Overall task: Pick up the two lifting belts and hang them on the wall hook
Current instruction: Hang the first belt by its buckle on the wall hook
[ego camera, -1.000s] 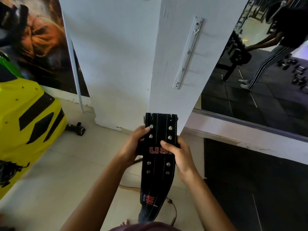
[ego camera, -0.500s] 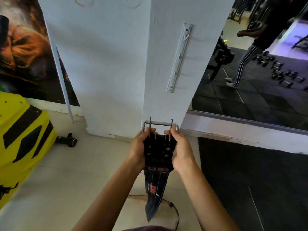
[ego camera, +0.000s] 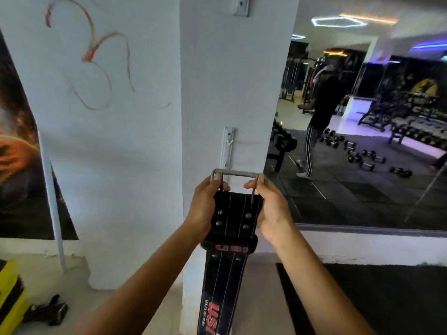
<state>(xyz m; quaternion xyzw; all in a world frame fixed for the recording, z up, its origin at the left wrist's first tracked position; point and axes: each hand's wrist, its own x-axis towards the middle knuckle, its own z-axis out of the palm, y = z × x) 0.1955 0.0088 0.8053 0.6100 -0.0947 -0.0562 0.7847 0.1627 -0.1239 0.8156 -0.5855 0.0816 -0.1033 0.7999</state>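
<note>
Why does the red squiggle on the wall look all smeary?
Head view: motion blur smears the red scribble on the white wall, and the dark poster too; the black leather lifting belt between both hands stays fairly sharp; the mirror side looks dim, with glowing ceiling lights.

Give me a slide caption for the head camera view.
Both hands, left hand and right hand, raise a black lifting belt by its buckle toward the wall hook.

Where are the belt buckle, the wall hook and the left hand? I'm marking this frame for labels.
belt buckle (ego camera: 235, 173), head view, on its top metal bar.
wall hook (ego camera: 230, 142), head view, on the small prong of the white strip.
left hand (ego camera: 204, 209), head view, on the back of the hand.
</note>
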